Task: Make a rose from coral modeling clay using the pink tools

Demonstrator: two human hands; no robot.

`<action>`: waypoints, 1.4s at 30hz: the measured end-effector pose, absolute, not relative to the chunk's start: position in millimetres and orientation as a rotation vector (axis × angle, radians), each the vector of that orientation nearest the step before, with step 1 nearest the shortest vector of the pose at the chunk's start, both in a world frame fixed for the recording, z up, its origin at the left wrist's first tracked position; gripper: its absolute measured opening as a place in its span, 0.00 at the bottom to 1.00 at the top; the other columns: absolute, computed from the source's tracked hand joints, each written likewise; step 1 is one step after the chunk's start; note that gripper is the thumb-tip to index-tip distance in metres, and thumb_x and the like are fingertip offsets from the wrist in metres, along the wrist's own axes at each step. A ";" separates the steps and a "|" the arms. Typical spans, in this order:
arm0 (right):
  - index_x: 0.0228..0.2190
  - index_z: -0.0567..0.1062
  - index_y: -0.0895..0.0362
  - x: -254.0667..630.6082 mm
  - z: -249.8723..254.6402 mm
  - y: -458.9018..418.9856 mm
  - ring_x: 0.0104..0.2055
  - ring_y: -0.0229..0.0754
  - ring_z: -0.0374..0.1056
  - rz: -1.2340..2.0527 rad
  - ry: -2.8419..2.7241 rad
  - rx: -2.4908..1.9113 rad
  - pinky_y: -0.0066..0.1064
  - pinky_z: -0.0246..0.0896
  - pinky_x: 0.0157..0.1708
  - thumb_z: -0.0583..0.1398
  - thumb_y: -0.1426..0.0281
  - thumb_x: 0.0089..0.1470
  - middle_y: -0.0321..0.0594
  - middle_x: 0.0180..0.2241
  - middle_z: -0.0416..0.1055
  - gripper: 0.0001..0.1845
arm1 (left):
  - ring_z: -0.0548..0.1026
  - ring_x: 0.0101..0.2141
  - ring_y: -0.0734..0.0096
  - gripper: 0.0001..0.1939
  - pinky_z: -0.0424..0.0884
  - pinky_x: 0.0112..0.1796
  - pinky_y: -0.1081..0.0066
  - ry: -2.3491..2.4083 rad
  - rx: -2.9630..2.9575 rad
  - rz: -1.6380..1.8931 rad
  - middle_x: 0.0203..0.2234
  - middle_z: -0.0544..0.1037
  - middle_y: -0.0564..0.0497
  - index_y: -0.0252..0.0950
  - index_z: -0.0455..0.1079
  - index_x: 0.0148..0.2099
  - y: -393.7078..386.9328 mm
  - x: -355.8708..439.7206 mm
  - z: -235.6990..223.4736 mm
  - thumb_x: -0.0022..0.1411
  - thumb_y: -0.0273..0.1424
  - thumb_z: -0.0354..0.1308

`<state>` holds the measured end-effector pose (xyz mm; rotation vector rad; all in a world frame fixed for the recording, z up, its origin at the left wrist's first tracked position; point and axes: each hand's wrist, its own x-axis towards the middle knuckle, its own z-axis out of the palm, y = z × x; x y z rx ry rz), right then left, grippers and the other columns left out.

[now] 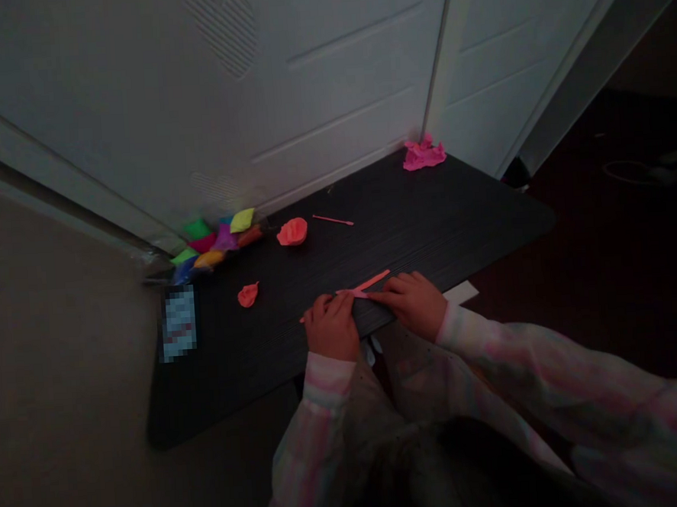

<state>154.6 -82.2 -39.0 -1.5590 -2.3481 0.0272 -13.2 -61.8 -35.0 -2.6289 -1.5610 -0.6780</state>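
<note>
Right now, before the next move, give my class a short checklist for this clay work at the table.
Both hands on the strip: ok, the left hand and right hand rest on the coral clay strip.
Strip in one piece: cannot tell, the hands hide part of it.
Working room: not ok, both hands sit at the near edge of the dark tabletop.
Coral clay lump: ok, lying apart from the hands.
Colored clay packets: ok, bunched well away from the hands.

Thin flat coral clay strip (369, 285)
</note>
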 end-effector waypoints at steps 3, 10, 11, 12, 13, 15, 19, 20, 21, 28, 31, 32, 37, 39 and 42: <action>0.44 0.64 0.48 152.3 -31.9 -82.3 0.32 0.40 0.56 0.021 -2.400 -1.585 0.32 0.40 0.29 0.50 0.74 0.48 0.38 0.29 0.66 0.20 | 0.62 0.38 0.61 0.15 0.56 0.35 0.62 -1.621 -2.646 -0.605 0.38 0.72 0.54 0.39 0.67 0.40 -62.5 -9.1 -28.9 0.51 0.24 0.46; 0.40 0.68 0.51 157.5 -31.3 -75.2 0.34 0.39 0.61 0.273 -2.318 -1.546 0.31 0.46 0.30 0.50 0.74 0.49 0.39 0.32 0.68 0.16 | 0.62 0.38 0.64 0.15 0.58 0.35 0.64 -1.676 -2.702 -0.670 0.36 0.73 0.55 0.40 0.67 0.39 -58.5 -11.6 -25.5 0.50 0.23 0.46; 0.40 0.68 0.52 159.2 -33.3 -73.5 0.35 0.38 0.61 0.346 -2.257 -1.520 0.30 0.48 0.31 0.50 0.73 0.49 0.39 0.32 0.68 0.15 | 0.62 0.38 0.65 0.15 0.58 0.35 0.64 -1.678 -2.697 -0.732 0.36 0.73 0.55 0.40 0.67 0.39 -57.6 -15.0 -26.9 0.50 0.23 0.46; 0.39 0.69 0.53 160.7 -35.1 -72.0 0.36 0.38 0.61 0.416 -2.180 -1.491 0.30 0.49 0.32 0.49 0.72 0.50 0.39 0.32 0.68 0.15 | 0.63 0.38 0.66 0.15 0.59 0.36 0.65 -1.678 -2.675 -0.815 0.36 0.73 0.54 0.39 0.66 0.40 -56.6 -19.3 -28.7 0.50 0.23 0.46; 0.39 0.69 0.54 161.7 -36.6 -70.6 0.37 0.38 0.61 0.477 -2.095 -1.461 0.30 0.51 0.34 0.49 0.71 0.50 0.39 0.33 0.68 0.14 | 0.63 0.38 0.67 0.15 0.59 0.37 0.65 -1.678 -2.634 -0.913 0.36 0.73 0.53 0.38 0.66 0.40 -55.6 -24.2 -30.9 0.50 0.23 0.45; 0.38 0.69 0.55 161.9 -38.4 -69.0 0.38 0.37 0.61 0.562 -1.936 -1.403 0.29 0.53 0.36 0.49 0.71 0.50 0.39 0.34 0.67 0.14 | 0.64 0.38 0.69 0.15 0.60 0.38 0.66 -1.686 -2.519 -1.119 0.35 0.73 0.51 0.36 0.66 0.41 -53.9 -34.5 -35.8 0.52 0.24 0.44; 0.40 0.68 0.54 155.4 -39.6 -70.7 0.38 0.36 0.61 0.551 -1.930 -1.331 0.29 0.54 0.36 0.49 0.71 0.51 0.39 0.34 0.67 0.15 | 0.66 0.36 0.71 0.14 0.61 0.39 0.67 -1.674 -2.382 -1.356 0.33 0.73 0.49 0.35 0.67 0.39 -53.1 -46.4 -43.6 0.53 0.25 0.43; 0.40 0.68 0.54 153.4 -40.0 -71.8 0.37 0.37 0.60 0.503 -1.987 -1.340 0.29 0.53 0.35 0.49 0.71 0.51 0.39 0.34 0.67 0.15 | 0.66 0.36 0.70 0.14 0.61 0.39 0.67 -1.668 -2.400 -1.326 0.34 0.73 0.50 0.35 0.67 0.39 -53.7 -46.5 -44.0 0.53 0.25 0.43; 0.41 0.68 0.55 151.5 -40.5 -73.1 0.36 0.37 0.60 0.439 -2.049 -1.359 0.30 0.53 0.34 0.49 0.71 0.51 0.39 0.33 0.67 0.15 | 0.65 0.36 0.70 0.15 0.61 0.38 0.67 -1.668 -2.432 -1.258 0.35 0.73 0.50 0.36 0.67 0.40 -54.7 -45.5 -43.5 0.53 0.25 0.43; 0.43 0.65 0.51 147.7 -44.0 -80.0 0.31 0.38 0.57 0.029 -2.352 -1.461 0.30 0.45 0.30 0.50 0.74 0.49 0.38 0.28 0.66 0.19 | 0.61 0.39 0.64 0.19 0.57 0.37 0.62 -1.656 -2.670 -0.679 0.43 0.69 0.57 0.41 0.63 0.46 -63.8 -33.4 -32.9 0.51 0.24 0.46; 0.42 0.67 0.51 146.9 -43.9 -80.7 0.30 0.38 0.56 -0.037 -2.396 -1.481 0.30 0.43 0.30 0.49 0.75 0.48 0.39 0.28 0.66 0.18 | 0.61 0.39 0.64 0.19 0.57 0.36 0.62 -1.676 -2.676 -0.612 0.43 0.69 0.57 0.41 0.63 0.46 -64.8 -30.4 -32.5 0.51 0.24 0.46; 0.42 0.67 0.51 146.2 -43.0 -80.7 0.30 0.38 0.56 -0.045 -2.414 -1.487 0.30 0.43 0.30 0.49 0.76 0.48 0.39 0.28 0.66 0.19 | 0.61 0.39 0.63 0.18 0.57 0.36 0.62 -1.686 -2.670 -0.599 0.43 0.69 0.56 0.41 0.63 0.45 -64.7 -29.4 -32.5 0.51 0.24 0.46; 0.41 0.67 0.52 142.2 -34.1 -78.5 0.31 0.39 0.57 0.015 -2.475 -1.534 0.31 0.43 0.29 0.50 0.77 0.47 0.40 0.29 0.66 0.19 | 0.61 0.38 0.62 0.16 0.57 0.35 0.62 -1.690 -2.653 -0.578 0.41 0.70 0.54 0.39 0.65 0.43 -63.4 -24.1 -31.2 0.51 0.25 0.46; 0.41 0.68 0.52 141.9 -32.2 -77.0 0.31 0.38 0.59 0.097 -2.456 -1.546 0.30 0.44 0.29 0.50 0.77 0.47 0.40 0.29 0.67 0.18 | 0.61 0.38 0.62 0.16 0.57 0.35 0.62 -1.687 -2.655 -0.588 0.41 0.70 0.54 0.39 0.65 0.43 -63.5 -23.1 -31.6 0.50 0.25 0.46; 0.39 0.68 0.52 143.3 -33.9 -74.7 0.33 0.38 0.60 0.220 -2.366 -1.529 0.29 0.46 0.30 0.50 0.76 0.48 0.39 0.31 0.68 0.16 | 0.62 0.38 0.63 0.17 0.59 0.35 0.63 -1.702 -2.647 -0.663 0.41 0.71 0.52 0.38 0.65 0.43 -63.7 -24.5 -34.7 0.50 0.25 0.46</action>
